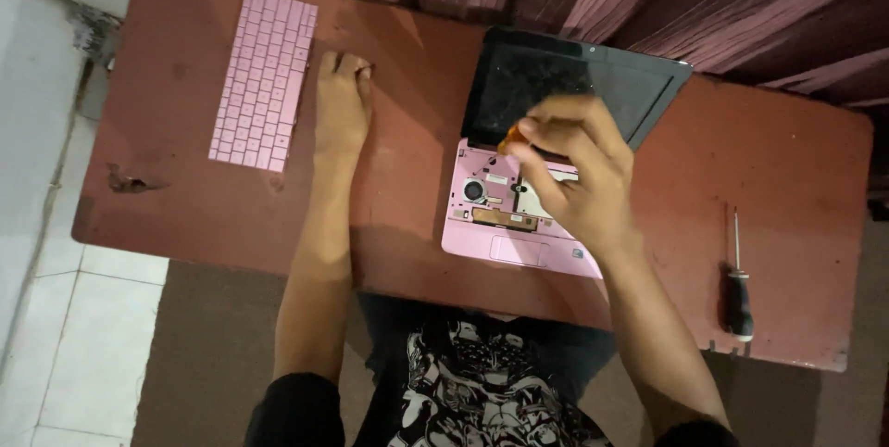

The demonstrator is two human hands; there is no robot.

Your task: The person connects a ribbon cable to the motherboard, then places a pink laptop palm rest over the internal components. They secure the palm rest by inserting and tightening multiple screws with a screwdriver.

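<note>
Pink laptop [519, 225] lies open on the reddish tabletop [407, 178], keyboard deck off, fan and circuit boards bared, dark screen tilted back. An orange-handled tool [510, 139] stands over its innards, mostly hidden by fingers.
</note>
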